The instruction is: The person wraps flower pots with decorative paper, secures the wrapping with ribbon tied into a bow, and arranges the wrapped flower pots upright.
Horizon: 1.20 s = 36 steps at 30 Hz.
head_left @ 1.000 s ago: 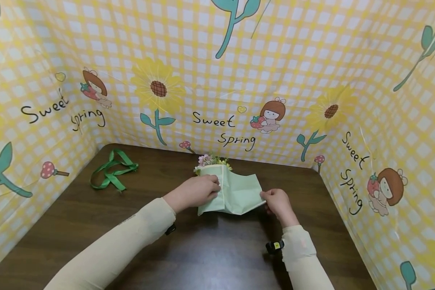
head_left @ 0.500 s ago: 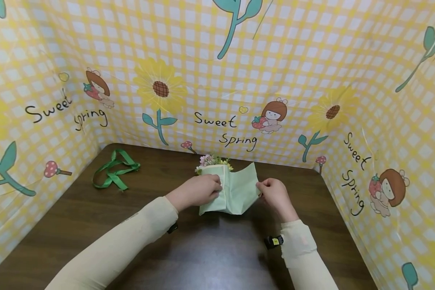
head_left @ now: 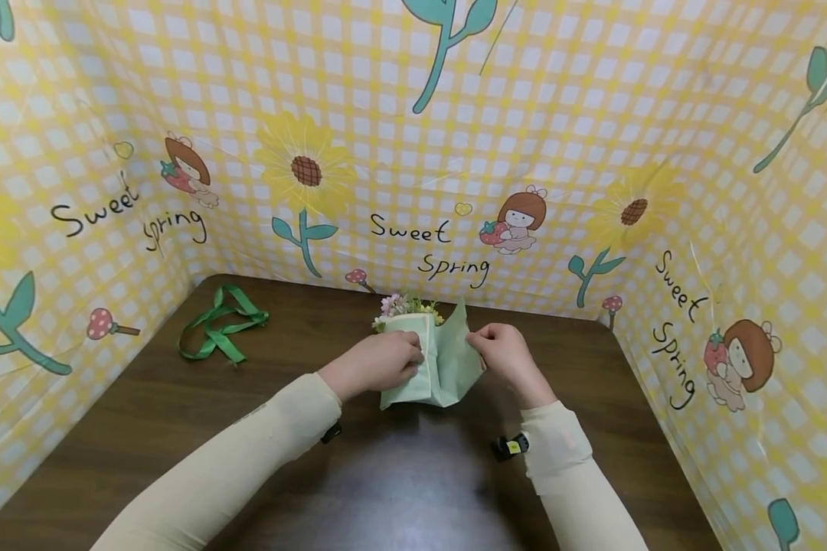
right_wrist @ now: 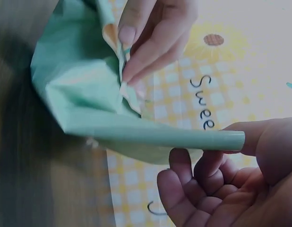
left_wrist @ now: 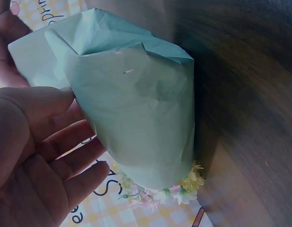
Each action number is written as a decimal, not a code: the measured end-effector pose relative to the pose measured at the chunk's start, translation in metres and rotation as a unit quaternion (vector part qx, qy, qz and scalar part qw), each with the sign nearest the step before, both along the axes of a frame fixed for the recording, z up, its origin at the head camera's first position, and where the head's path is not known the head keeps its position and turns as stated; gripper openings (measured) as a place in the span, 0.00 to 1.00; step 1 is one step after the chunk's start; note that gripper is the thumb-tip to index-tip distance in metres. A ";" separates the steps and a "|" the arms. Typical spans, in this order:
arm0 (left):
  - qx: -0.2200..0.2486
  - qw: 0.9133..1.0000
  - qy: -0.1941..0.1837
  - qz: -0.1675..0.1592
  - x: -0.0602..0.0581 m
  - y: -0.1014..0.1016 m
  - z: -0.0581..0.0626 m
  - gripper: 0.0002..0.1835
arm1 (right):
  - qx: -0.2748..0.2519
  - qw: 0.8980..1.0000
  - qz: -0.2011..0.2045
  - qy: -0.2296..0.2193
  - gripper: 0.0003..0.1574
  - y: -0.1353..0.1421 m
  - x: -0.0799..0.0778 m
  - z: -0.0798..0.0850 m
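Pale green wrapping paper (head_left: pixel 409 386) is folded around a small bunch of artificial flowers (head_left: pixel 391 306) near the table's back edge. Pink, white and yellow blossoms (left_wrist: pixel 176 193) poke out past the paper's rim in the left wrist view; their stems are hidden inside. My left hand (head_left: pixel 384 360) pinches the folded edge of the paper between thumb and fingers, as the right wrist view shows. On the other side, my right hand (head_left: pixel 506 352) holds the paper's loose flap, which stands raised and tilted toward the bunch. A rolled edge shows near the right thumb (right_wrist: pixel 252 137).
A loose green ribbon (head_left: pixel 214 325) lies crumpled at the table's back left. Yellow checked cloth (head_left: pixel 413 161) printed with flowers walls in the back and both sides of the dark wooden table (head_left: pixel 303 490).
My right hand has moved left and upward, lifting the loose flap of paper toward the flowers. My left hand keeps its hold on the fold, nearly still.
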<state>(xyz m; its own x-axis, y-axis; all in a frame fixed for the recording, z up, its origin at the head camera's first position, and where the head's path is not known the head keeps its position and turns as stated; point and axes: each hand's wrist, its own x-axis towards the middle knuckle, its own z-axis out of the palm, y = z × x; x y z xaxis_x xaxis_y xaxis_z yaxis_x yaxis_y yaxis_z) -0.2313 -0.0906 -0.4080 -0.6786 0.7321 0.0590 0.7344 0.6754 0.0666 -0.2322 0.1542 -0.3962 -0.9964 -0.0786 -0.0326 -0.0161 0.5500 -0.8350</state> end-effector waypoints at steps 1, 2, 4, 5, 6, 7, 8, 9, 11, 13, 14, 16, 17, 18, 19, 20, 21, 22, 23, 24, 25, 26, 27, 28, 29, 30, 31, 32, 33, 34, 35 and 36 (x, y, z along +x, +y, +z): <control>0.000 1.000 -0.002 0.001 0.000 0.000 0.000 0.09 | -0.002 1.000 0.005 0.002 0.17 -0.003 -0.001 0.001; 0.000 1.000 -0.003 0.001 0.000 0.000 0.000 0.09 | -0.004 1.000 0.009 0.005 0.17 -0.006 -0.001 0.002; 0.001 1.000 -0.003 0.004 0.000 0.000 0.000 0.09 | -0.008 1.000 0.020 0.010 0.17 -0.013 -0.001 0.003; 0.001 1.000 -0.001 0.004 0.000 0.000 -0.001 0.09 | -0.010 1.000 0.025 0.012 0.18 -0.016 -0.001 0.003; 0.002 1.000 -0.002 0.005 0.000 0.000 -0.001 0.09 | -0.012 0.999 0.029 0.015 0.18 -0.019 -0.002 0.003; 0.002 1.000 -0.003 0.007 0.000 0.000 -0.001 0.08 | -0.012 0.999 0.034 0.016 0.19 -0.022 -0.002 0.003; 0.002 1.000 -0.003 0.008 0.000 0.000 -0.001 0.08 | -0.012 0.999 0.038 0.018 0.20 -0.025 -0.002 0.003; 0.003 1.000 -0.004 0.009 0.001 0.000 -0.001 0.08 | -0.013 0.999 0.042 0.019 0.20 -0.028 -0.002 0.002; 0.006 1.000 -0.005 0.008 0.001 0.000 -0.002 0.08 | -0.014 0.999 0.048 0.021 0.20 -0.033 -0.002 0.002; 0.009 1.000 -0.003 0.007 0.001 -0.001 -0.002 0.09 | -0.015 0.998 0.055 0.023 0.19 -0.038 -0.003 0.002; 0.012 1.000 -0.001 0.006 0.000 -0.001 -0.003 0.10 | -0.016 0.998 0.057 0.024 0.18 -0.040 -0.003 0.002; 0.013 1.000 -0.002 0.007 -0.001 -0.002 -0.005 0.10 | -0.017 0.998 0.059 0.025 0.16 -0.044 -0.004 0.001; 0.015 1.000 -0.003 0.007 -0.001 -0.002 -0.005 0.11 | -0.018 0.998 0.061 0.024 0.16 -0.046 -0.003 0.001; 0.018 1.000 -0.003 0.006 -0.002 -0.003 -0.006 0.11 | -0.019 0.998 0.064 0.024 0.16 -0.047 -0.003 0.000; 0.021 1.000 -0.004 0.004 -0.002 -0.003 -0.006 0.11 | -0.021 0.997 0.066 0.024 0.16 -0.049 -0.003 0.000; 0.023 1.000 -0.005 0.003 -0.001 -0.004 -0.006 0.11 | -0.023 0.997 0.067 0.023 0.16 -0.051 -0.003 0.000; 0.024 1.000 -0.006 0.003 -0.001 -0.004 -0.006 0.11 | -0.025 0.997 0.068 0.023 0.16 -0.053 -0.002 0.000; 0.028 1.000 -0.007 0.002 -0.001 -0.005 -0.006 0.12 | -0.028 0.997 0.070 0.024 0.15 -0.055 -0.002 0.000; 0.031 1.000 -0.007 0.001 -0.001 -0.006 -0.006 0.12 | -0.031 0.997 0.072 0.023 0.15 -0.056 -0.001 0.001; 0.033 0.999 -0.009 0.002 0.000 -0.007 -0.006 0.12 | -0.034 0.997 0.073 0.023 0.15 -0.058 -0.001 0.000; 0.035 0.999 -0.011 0.004 0.000 -0.008 -0.006 0.12 | -0.036 0.996 0.073 0.024 0.15 -0.059 -0.001 0.000; 0.038 0.999 -0.013 0.005 0.000 -0.009 -0.006 0.13 | -0.037 0.996 0.074 0.024 0.15 -0.060 -0.001 0.000; 0.043 0.999 -0.012 0.004 0.000 -0.009 -0.006 0.12 | -0.039 0.996 0.075 0.023 0.15 -0.062 -0.001 0.000; 0.048 0.999 -0.011 0.001 -0.001 -0.010 -0.007 0.12 | -0.041 0.996 0.076 0.023 0.15 -0.063 -0.001 -0.001; 0.054 0.998 -0.012 -0.001 -0.002 -0.010 -0.007 0.11 | -0.043 0.996 0.075 0.022 0.15 -0.064 -0.001 -0.002; 0.062 0.998 -0.012 -0.004 -0.002 -0.011 -0.008 0.11 | -0.046 0.996 0.074 0.021 0.15 -0.065 -0.001 -0.002; 0.068 0.998 -0.010 -0.008 -0.004 -0.011 -0.010 0.10 | -0.049 0.996 0.073 0.021 0.14 -0.066 -0.001 -0.002; 0.072 0.997 -0.009 -0.009 -0.005 -0.012 -0.011 0.09 | -0.052 0.996 0.072 0.020 0.14 -0.066 -0.001 -0.003; 0.079 0.997 -0.010 -0.011 -0.007 -0.012 -0.013 0.09 | -0.056 0.996 0.071 0.019 0.14 -0.067 -0.002 -0.003; 0.084 0.996 -0.015 -0.010 -0.009 -0.013 -0.015 0.09 | -0.059 0.996 0.069 0.018 0.13 -0.068 -0.002 -0.003; 0.090 0.996 -0.023 -0.006 -0.011 -0.014 -0.017 0.09 | -0.063 0.996 0.066 0.016 0.13 -0.069 -0.001 -0.003; 0.096 0.995 -0.030 -0.003 -0.013 -0.015 -0.019 0.09 | -0.067 0.996 0.063 0.015 0.12 -0.070 -0.001 -0.003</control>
<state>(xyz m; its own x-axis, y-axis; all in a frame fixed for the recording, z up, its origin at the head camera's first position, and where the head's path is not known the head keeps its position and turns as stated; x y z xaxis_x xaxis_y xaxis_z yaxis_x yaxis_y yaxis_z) -0.2448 -0.1055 -0.4273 -0.6805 0.7155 0.1578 0.7294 0.6411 0.2386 -0.2333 0.0842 -0.3997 -0.9787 -0.2046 0.0162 -0.1040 0.4262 -0.8987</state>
